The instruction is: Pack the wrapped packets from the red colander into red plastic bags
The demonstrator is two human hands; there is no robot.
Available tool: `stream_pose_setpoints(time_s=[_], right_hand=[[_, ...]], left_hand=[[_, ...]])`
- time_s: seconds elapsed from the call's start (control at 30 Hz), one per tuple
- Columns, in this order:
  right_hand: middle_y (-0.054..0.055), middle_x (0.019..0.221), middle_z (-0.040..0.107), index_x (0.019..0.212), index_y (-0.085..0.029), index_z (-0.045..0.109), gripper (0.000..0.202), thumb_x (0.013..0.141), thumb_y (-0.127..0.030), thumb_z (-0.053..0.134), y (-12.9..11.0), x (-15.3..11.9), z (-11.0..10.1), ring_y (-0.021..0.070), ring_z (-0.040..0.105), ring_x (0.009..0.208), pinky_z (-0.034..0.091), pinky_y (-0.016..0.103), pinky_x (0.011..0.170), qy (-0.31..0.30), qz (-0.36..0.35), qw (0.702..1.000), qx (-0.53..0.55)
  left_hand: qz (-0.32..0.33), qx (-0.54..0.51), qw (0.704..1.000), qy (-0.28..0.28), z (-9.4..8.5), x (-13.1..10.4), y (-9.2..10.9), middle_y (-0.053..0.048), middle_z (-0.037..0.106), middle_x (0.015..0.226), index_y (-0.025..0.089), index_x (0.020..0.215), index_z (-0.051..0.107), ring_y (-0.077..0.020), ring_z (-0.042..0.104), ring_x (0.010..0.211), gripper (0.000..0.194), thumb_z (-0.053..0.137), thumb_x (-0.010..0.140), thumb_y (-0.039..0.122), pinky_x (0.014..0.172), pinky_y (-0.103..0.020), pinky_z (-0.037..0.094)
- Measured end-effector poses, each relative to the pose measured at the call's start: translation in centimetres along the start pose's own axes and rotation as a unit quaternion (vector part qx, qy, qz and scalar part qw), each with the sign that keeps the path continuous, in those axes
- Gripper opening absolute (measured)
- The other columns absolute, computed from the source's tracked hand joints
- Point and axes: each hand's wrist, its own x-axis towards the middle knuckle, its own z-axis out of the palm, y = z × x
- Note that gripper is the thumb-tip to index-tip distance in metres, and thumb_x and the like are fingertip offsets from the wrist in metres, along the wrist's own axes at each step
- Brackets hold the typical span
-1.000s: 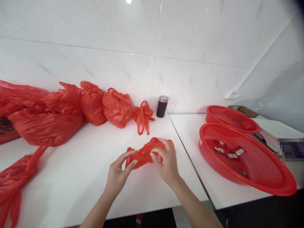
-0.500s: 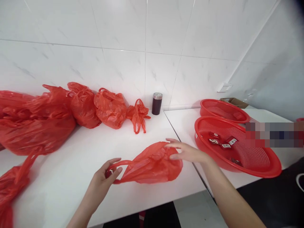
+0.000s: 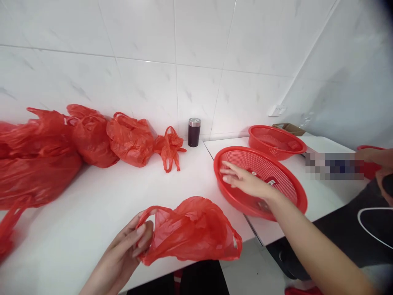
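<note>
My left hand (image 3: pixel 132 239) grips a red plastic carrier bag (image 3: pixel 193 229) by one handle, with its fingers curled through the loop. The bag looks thin and crumpled, spread sideways above the table's front edge, its other handle pointing right. My right hand (image 3: pixel 245 180) is over the left part of a red mesh basket (image 3: pixel 229 194), palm down, fingers stretched out and slightly apart. Several small dark-red packets, one a red packet with a white label (image 3: pixel 271 182), lie in the basket, partly covered by my hand and forearm. Whether my fingertips touch the basket I cannot tell.
Filled red bags (image 3: pixel 130 141) line the wall at left. A crumpled red bag (image 3: pixel 170 149) and a dark tumbler (image 3: pixel 194 133) stand near the wall. Behind is a second red basket (image 3: pixel 273 141) and a cardboard box (image 3: pixel 288 129). Another person's arm (image 3: pixel 373 155) is at right.
My right hand has left the bag and moved right, over the basket. The basket is now farther left, closer to the bag. My left hand still holds the bag, which now hangs nearer me.
</note>
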Motion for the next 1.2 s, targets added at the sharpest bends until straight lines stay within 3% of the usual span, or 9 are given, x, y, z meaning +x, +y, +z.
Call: stream_pose_setpoints(time_s=[0.1, 0.23, 0.33, 0.47, 0.57, 0.77, 0.9, 1.0, 1.2], right_hand=[[0.007, 0.149, 0.039, 0.150, -0.032, 0.024, 0.075, 0.085, -0.053, 0.054, 0.0, 2.2, -2.5, 0.0321, 0.039, 0.135, 0.036, 0.051, 0.104, 0.003, -0.001, 0.998, -0.062], [0.014, 0.150, 0.036, 0.147, -0.023, 0.035, 0.072, 0.085, -0.056, 0.053, 3.9, 4.6, -4.6, 0.0361, 0.037, 0.135, 0.034, 0.054, 0.104, -0.018, 0.073, 0.973, -0.217], [0.013, 0.151, 0.035, 0.144, -0.027, 0.040, 0.071, 0.084, -0.061, 0.052, 5.6, 5.7, -2.8, 0.0359, 0.040, 0.132, 0.038, 0.051, 0.100, -0.055, 0.071, 0.971, -0.222], [0.002, 0.155, 0.029, 0.135, -0.037, 0.052, 0.065, 0.075, -0.061, 0.063, 5.4, 7.5, 0.6, 0.0369, 0.030, 0.138, 0.027, 0.053, 0.107, -0.088, 0.039, 0.969, -0.229], [0.002, 0.150, 0.038, 0.129, -0.037, 0.058, 0.062, 0.072, -0.056, 0.069, 6.0, 8.3, 0.4, 0.0365, 0.036, 0.134, 0.027, 0.051, 0.107, -0.109, 0.045, 0.965, -0.235], [0.011, 0.143, 0.046, 0.131, -0.029, 0.058, 0.073, 0.067, -0.063, 0.068, 9.1, 2.9, -2.8, 0.0320, 0.056, 0.116, 0.044, 0.039, 0.092, -0.155, 0.085, 0.955, -0.236], [0.007, 0.152, 0.028, 0.139, -0.037, 0.045, 0.086, 0.062, -0.064, 0.071, 7.7, -1.9, -1.0, 0.0283, 0.060, 0.107, 0.047, 0.035, 0.083, -0.193, 0.099, 0.946, -0.239], [0.011, 0.145, 0.030, 0.140, -0.036, 0.041, 0.087, 0.062, -0.059, 0.072, 5.5, -3.1, 1.2, 0.0299, 0.057, 0.104, 0.047, 0.037, 0.078, -0.182, 0.120, 0.937, -0.273], [0.010, 0.116, 0.045, 0.109, -0.025, 0.060, 0.042, 0.067, -0.024, 0.068, 4.0, -1.4, 2.2, 0.0199, 0.057, 0.081, 0.044, 0.032, 0.066, -0.150, 0.112, 0.945, -0.267]], left_hand=[[0.000, -0.006, 1.000, 0.004, -0.7, -0.4, -0.7, 0.005, 0.026, 0.058, 0.022, 0.068, 0.053, -0.0117, 0.019, 0.053, 0.028, 0.063, 0.081, 0.045, 0.050, -0.023, 0.034], [-0.001, -0.001, 1.000, 0.006, -2.7, -0.7, -1.7, 0.004, 0.030, 0.059, 0.022, 0.067, 0.053, -0.0125, 0.025, 0.052, 0.028, 0.060, 0.083, 0.044, 0.051, -0.025, 0.036], [-0.006, 0.009, 1.000, 0.009, -3.2, -0.6, -2.2, 0.003, 0.031, 0.058, 0.022, 0.066, 0.054, -0.0128, 0.027, 0.052, 0.029, 0.059, 0.084, 0.043, 0.052, -0.026, 0.037], [-0.011, 0.013, 1.000, 0.016, -2.2, -0.7, -2.4, 0.003, 0.031, 0.059, 0.022, 0.067, 0.055, -0.0127, 0.026, 0.053, 0.027, 0.063, 0.081, 0.044, 0.052, -0.026, 0.036], [-0.016, 0.008, 0.999, 0.046, -1.8, -1.1, -2.3, 0.003, 0.030, 0.060, 0.021, 0.064, 0.051, -0.0123, 0.025, 0.054, 0.031, 0.064, 0.081, 0.044, 0.053, -0.025, 0.035], [-0.023, 0.009, 0.998, 0.058, -3.4, -0.9, -2.7, 0.004, 0.031, 0.057, 0.020, 0.060, 0.050, -0.0113, 0.027, 0.053, 0.035, 0.068, 0.077, 0.045, 0.052, -0.024, 0.037], [-0.029, 0.002, 0.997, 0.066, -2.3, -0.4, -2.4, 0.004, 0.033, 0.057, 0.019, 0.060, 0.048, -0.0107, 0.028, 0.052, 0.036, 0.069, 0.077, 0.043, 0.051, -0.023, 0.037], [-0.041, -0.002, 0.995, 0.096, -0.8, -0.5, -2.0, 0.005, 0.035, 0.058, 0.020, 0.070, 0.056, -0.0100, 0.030, 0.054, 0.025, 0.072, 0.075, 0.039, 0.053, -0.021, 0.038], [-0.057, -0.014, 0.986, 0.155, -0.1, -1.0, -2.0, 0.006, 0.039, 0.060, 0.020, 0.075, 0.060, -0.0083, 0.033, 0.056, 0.031, 0.081, 0.064, 0.041, 0.057, -0.018, 0.039]])
